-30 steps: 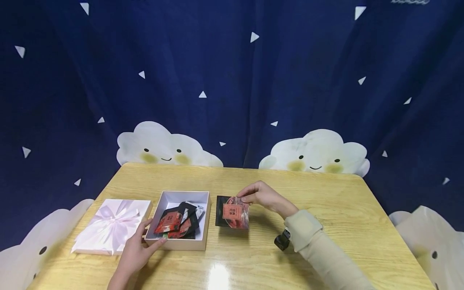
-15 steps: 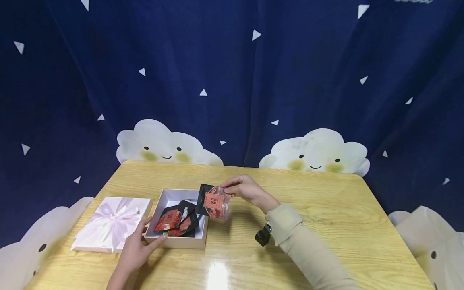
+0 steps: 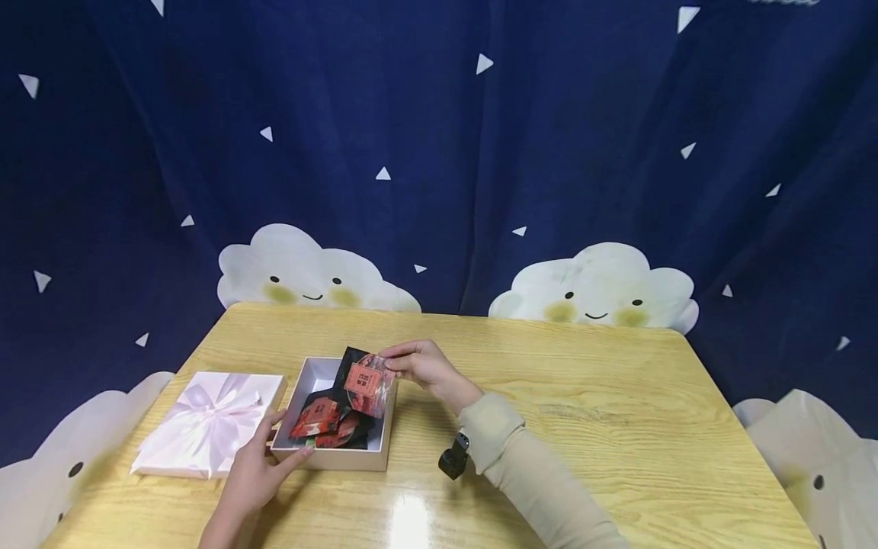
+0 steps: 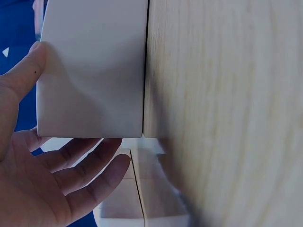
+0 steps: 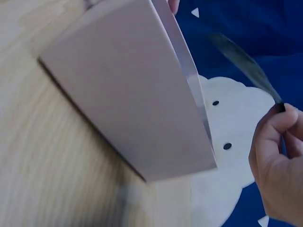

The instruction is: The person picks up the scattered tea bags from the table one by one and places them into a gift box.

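My right hand (image 3: 428, 372) pinches the edge of a black and red sachet (image 3: 363, 383) over the right part of the open box (image 3: 353, 460). In the right wrist view the sachet (image 5: 248, 64) shows edge-on, tilted, above the box rim. Several similar sachets (image 3: 318, 418) lie in the box, partly covered by the held one. My left hand (image 3: 254, 469) rests against the box's near left corner. Its thumb touches the front wall and its fingers lie spread, fairly straight, along the left side, as the left wrist view shows the hand (image 4: 52, 175) against the box (image 4: 92, 71).
A pale pink lid (image 3: 206, 427) with a ribbon bow lies left of the box. Both sit on a wooden table (image 3: 590, 427), before a dark blue curtain (image 3: 439, 152) with clouds and triangles. A small black device (image 3: 453, 457) hangs at the right wrist.
My right hand has moved left with the sachet, from the table area right of the box to over the box. The left hand has stayed at the box corner.
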The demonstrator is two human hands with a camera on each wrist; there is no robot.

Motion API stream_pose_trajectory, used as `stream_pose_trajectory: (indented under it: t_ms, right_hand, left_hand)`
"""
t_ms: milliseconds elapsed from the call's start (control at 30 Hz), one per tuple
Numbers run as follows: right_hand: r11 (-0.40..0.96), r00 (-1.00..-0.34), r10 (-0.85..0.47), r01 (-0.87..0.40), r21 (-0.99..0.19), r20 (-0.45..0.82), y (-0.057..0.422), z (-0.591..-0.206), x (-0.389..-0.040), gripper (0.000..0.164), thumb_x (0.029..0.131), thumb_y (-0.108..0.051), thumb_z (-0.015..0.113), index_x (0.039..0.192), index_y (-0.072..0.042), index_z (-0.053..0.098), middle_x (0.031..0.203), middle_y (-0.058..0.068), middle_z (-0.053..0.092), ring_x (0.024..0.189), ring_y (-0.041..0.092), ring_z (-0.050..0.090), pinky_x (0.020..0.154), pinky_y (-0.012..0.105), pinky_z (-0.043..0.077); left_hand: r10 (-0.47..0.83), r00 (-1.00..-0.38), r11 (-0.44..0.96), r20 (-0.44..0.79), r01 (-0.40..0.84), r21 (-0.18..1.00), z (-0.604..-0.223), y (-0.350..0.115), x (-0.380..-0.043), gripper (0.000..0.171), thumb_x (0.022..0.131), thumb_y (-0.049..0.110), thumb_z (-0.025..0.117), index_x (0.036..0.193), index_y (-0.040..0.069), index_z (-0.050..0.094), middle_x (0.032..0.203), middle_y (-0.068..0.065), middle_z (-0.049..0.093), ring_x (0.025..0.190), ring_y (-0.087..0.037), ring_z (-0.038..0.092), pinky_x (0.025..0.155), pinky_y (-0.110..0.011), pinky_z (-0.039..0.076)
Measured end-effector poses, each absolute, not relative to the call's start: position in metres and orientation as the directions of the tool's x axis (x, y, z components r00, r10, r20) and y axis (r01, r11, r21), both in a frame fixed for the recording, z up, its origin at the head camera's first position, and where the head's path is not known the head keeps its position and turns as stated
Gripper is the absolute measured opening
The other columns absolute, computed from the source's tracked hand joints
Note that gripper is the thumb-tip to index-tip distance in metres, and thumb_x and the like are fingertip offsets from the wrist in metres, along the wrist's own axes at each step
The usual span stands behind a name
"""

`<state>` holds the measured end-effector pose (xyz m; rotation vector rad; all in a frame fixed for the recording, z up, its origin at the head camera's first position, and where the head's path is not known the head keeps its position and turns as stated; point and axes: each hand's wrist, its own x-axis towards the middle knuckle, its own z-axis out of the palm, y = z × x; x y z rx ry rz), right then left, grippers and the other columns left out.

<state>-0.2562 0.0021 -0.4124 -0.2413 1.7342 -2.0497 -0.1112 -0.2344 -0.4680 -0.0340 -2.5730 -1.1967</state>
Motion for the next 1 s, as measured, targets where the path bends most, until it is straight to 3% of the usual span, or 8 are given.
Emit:
stream_pose_trajectory:
  t_ms: [333,600,833,1000]
  right_hand:
    - [-0.138,-0.900,-0.397,0.254,-0.957,-0.181,-0.029,-0.426,-0.246,0.025,0.080,0.015,0.056,0.105,0.019,0.058,0.077,0.002,0.061,0.055,0.004,0.052,0.051,0.014,0.043]
    - [-0.102,-0.915,-0.365,0.225,-0.969,-0.174,-0.041,-0.432,-0.235,0.022,0.080,0.014,0.056,0.102,0.016,0.061,0.090,0.014,0.065,0.057,0.006,0.056,0.058,0.018,0.050]
    - [0.062,-0.935,-0.344,0.062,-0.996,-0.080,-0.033,-0.431,-0.224,0.022,0.079,0.014,0.058,0.101,0.016,0.061,0.095,0.026,0.063,0.075,0.026,0.066,0.066,0.027,0.054]
    - [0.075,-0.941,-0.337,0.008,-0.997,-0.033,-0.020,-0.425,-0.222,0.019,0.077,0.011,0.062,0.096,0.013,0.064,0.088,0.021,0.065,0.072,0.023,0.065,0.065,0.029,0.054]
  left_hand:
    - [-0.101,-0.949,0.666,0.299,0.159,0.729,-0.468,-0.235,-0.110,0.066,0.071,0.013,0.078,0.125,-0.003,0.043,0.092,-0.021,0.063,0.050,-0.002,0.045,0.044,-0.022,0.039]
    - [-0.102,-0.956,0.663,0.275,0.141,0.735,-0.469,-0.236,-0.109,0.067,0.070,0.013,0.078,0.126,-0.002,0.043,0.093,-0.021,0.063,0.051,-0.003,0.046,0.045,-0.022,0.040]
    - [-0.094,-0.952,0.666,0.291,0.157,0.729,-0.468,-0.236,-0.110,0.066,0.071,0.014,0.078,0.125,-0.003,0.043,0.091,-0.019,0.063,0.055,-0.001,0.048,0.048,-0.022,0.042]
    - [-0.092,-0.956,0.663,0.278,0.150,0.734,-0.467,-0.237,-0.111,0.066,0.071,0.013,0.077,0.125,-0.003,0.043,0.093,-0.021,0.063,0.054,-0.002,0.048,0.048,-0.022,0.042]
